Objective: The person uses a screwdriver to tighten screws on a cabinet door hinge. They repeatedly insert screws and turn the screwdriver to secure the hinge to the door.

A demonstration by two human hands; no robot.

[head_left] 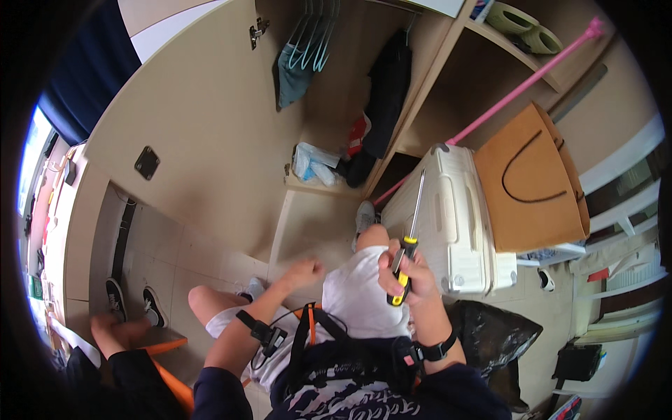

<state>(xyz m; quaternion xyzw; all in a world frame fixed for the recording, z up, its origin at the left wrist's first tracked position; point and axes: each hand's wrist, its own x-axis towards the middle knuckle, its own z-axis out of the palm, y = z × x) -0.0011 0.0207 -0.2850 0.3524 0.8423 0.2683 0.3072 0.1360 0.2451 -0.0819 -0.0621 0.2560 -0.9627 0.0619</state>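
Observation:
My right hand is wrapped round the black and yellow handle of a screwdriver. Its long metal shaft points up and away from me, in front of a white suitcase. A small grey part shows beside the handle under my fingers; I cannot tell what it is. My left hand hovers over my lap with its fingers curled together. Whatever it may hold is hidden. Ahead stands an open cabinet door with a metal hinge near its top edge.
Inside the wardrobe hang light-blue hangers and dark clothes; a plastic packet lies at its bottom. A brown paper bag and a pink pole are right. A black plastic bag sits behind. Another person's arm is at left.

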